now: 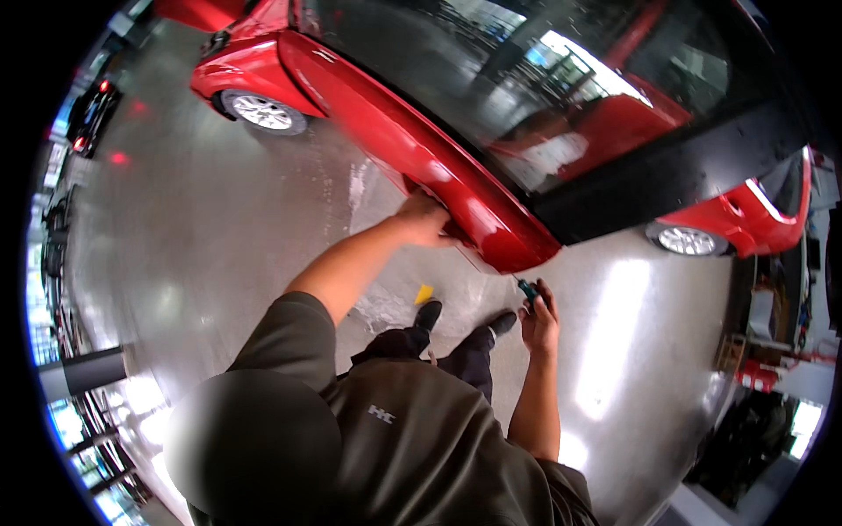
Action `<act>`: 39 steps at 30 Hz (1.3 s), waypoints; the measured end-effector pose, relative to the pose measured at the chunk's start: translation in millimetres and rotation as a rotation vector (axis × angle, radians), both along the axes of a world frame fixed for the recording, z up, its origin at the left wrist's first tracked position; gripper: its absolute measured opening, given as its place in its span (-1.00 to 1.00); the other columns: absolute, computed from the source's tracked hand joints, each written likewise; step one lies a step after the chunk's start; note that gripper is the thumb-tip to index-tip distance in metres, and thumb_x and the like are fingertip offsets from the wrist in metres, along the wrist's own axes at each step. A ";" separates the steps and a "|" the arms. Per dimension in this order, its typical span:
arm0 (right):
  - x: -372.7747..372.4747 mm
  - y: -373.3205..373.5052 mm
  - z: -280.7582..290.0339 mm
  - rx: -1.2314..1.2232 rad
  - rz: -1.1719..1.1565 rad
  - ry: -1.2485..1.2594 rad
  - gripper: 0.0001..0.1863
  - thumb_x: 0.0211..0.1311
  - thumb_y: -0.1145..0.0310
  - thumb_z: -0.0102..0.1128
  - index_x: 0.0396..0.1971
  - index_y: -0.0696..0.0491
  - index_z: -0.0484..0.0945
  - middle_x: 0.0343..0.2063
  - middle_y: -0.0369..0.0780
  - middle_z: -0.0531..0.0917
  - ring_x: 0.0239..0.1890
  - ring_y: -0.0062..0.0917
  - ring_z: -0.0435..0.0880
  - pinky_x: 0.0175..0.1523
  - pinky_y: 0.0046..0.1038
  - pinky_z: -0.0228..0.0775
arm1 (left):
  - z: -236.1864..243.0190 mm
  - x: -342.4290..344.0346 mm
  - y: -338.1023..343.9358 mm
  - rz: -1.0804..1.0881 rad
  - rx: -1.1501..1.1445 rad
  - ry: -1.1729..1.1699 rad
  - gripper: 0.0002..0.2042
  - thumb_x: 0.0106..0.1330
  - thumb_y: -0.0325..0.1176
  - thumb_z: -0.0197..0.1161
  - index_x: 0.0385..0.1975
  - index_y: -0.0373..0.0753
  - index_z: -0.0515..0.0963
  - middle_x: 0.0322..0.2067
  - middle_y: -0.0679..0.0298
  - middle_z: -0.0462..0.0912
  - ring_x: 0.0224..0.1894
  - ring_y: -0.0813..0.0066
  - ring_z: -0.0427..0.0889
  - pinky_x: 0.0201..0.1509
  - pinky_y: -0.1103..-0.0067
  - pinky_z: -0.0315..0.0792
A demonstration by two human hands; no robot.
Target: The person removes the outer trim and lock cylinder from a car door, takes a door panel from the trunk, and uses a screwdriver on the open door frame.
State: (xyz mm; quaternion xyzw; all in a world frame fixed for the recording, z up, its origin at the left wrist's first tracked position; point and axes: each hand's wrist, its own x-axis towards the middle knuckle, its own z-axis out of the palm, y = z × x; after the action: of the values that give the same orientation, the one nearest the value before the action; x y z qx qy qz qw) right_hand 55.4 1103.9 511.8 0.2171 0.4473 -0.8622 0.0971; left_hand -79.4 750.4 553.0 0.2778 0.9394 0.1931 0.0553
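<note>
A red car door [478, 206] stands swung out from the car, its window glass above. My left hand [423, 221] is closed at the door's outer face, by the handle; its fingertips are partly hidden. In my right hand [540, 320] is a screwdriver [528, 291] with a dark green handle, gripped by thumb and fingers. Its thin shaft points up toward the door's rear end, though whether the tip touches the door is too small to tell.
Behind the door is the red car's body, with a front wheel [263, 112] at left and a rear wheel [691, 239] at right. A yellow piece [424, 294] lies on the grey floor [219, 237] near my shoes. A dark car [95, 114] with lit red lamps stands far left.
</note>
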 end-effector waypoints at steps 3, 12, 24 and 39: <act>1.0 24.8 -16.9 0.102 0.135 -0.040 -0.52 0.62 0.11 0.05 0.33 0.10 0.44 -0.15 -0.27 0.63 -0.34 -0.60 0.52 -0.29 -0.52 0.38 | 0.8 -6.8 5.7 0.011 -0.113 -0.091 -0.61 0.14 0.11 0.46 -0.22 -0.05 0.78 -0.26 0.24 0.83 -0.10 0.11 0.77 0.18 0.24 0.54; 2.1 18.2 -13.1 0.123 0.047 -0.001 -0.66 0.65 0.19 0.02 0.20 0.04 0.55 -0.29 -0.27 0.64 -0.47 -0.66 0.50 -0.42 -0.59 0.31 | 16.5 -6.6 9.1 -0.011 -0.076 -0.178 -0.50 0.15 0.13 0.44 -0.03 -0.09 0.75 -0.08 0.13 0.79 0.10 0.10 0.70 0.31 0.26 0.47; -5.3 10.5 1.1 0.126 0.136 -0.181 -0.63 0.63 0.10 0.05 0.14 0.07 0.55 -0.25 -0.29 0.65 -0.46 -0.65 0.50 -0.42 -0.52 0.35 | 2.6 -0.3 1.0 0.027 -0.197 -0.104 -0.54 0.17 0.16 0.43 -0.14 -0.07 0.77 -0.24 0.16 0.82 -0.06 0.09 0.76 0.20 0.25 0.53; 4.9 13.0 -6.4 0.052 0.031 0.033 -0.62 0.65 0.11 0.00 0.22 0.03 0.51 -0.29 -0.34 0.58 -0.42 -0.62 0.50 -0.29 -0.45 0.44 | 33.3 -5.0 20.8 0.004 -0.226 -0.103 -0.44 0.21 0.27 0.32 -0.13 -0.14 0.78 -0.17 0.10 0.81 0.00 0.13 0.75 0.25 0.27 0.49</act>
State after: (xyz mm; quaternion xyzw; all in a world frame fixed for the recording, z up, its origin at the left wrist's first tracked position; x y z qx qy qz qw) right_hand 60.3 1117.0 505.4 0.1984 0.4745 -0.8521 0.0972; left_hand -84.3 771.2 586.3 0.2578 0.9516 0.1003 0.1342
